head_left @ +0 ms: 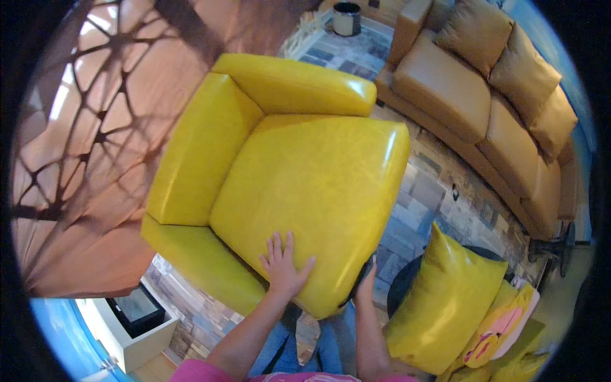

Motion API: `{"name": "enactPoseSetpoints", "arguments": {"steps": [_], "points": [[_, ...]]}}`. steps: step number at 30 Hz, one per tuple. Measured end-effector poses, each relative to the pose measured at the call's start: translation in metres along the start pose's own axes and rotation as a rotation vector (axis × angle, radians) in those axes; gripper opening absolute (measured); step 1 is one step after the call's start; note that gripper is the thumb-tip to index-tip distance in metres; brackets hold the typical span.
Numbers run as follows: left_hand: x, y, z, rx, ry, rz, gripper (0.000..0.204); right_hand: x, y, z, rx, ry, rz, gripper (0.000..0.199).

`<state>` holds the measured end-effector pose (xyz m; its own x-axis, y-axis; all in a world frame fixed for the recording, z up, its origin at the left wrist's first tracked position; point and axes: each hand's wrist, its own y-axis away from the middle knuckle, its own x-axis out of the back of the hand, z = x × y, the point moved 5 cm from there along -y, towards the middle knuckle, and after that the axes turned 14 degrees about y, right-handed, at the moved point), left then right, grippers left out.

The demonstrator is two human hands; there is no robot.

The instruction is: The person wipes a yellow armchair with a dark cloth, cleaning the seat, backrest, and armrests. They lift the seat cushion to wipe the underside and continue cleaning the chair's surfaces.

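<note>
A yellow leather-look armchair stands before me, turned so its back is at the left. Its thick seat cushion spans the space between the two arms and juts out at the front. My left hand lies flat on top of the cushion near its close corner, fingers spread. At the cushion's front edge, beside a dark strip, is my right hand, closed against the edge. Its fingers are mostly hidden. A yellow throw pillow rests to the right of that hand, over a dark round surface.
A brown sofa with several pillows runs along the right. At the left stands a tan surface with a dark branching frame. A white cabinet holds a black box. A bin stands far back; pink-and-yellow fabric lies lower right.
</note>
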<state>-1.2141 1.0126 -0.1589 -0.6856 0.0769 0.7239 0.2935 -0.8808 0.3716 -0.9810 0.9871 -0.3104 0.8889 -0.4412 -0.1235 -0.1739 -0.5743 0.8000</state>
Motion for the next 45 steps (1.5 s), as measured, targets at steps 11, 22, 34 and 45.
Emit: {"name": "enactPoseSetpoints", "arguments": {"steps": [11,22,34,45], "points": [[0.203,0.024,0.002,-0.082,0.78,0.039,0.069,-0.208,0.201,-0.129,0.895,0.789,-0.134,0.072],[0.297,0.035,-0.008,-0.138,0.133,0.675,0.044,-0.339,0.298,-0.133,1.504,1.145,-0.114,0.071],[0.368,-0.019,-0.084,-0.342,0.653,0.579,0.049,-0.476,0.295,-0.189,1.839,1.277,-0.249,0.052],[0.396,-0.032,-0.133,-0.419,0.699,0.588,0.069,-0.509,0.358,-0.092,1.836,1.451,-0.346,0.052]]}}
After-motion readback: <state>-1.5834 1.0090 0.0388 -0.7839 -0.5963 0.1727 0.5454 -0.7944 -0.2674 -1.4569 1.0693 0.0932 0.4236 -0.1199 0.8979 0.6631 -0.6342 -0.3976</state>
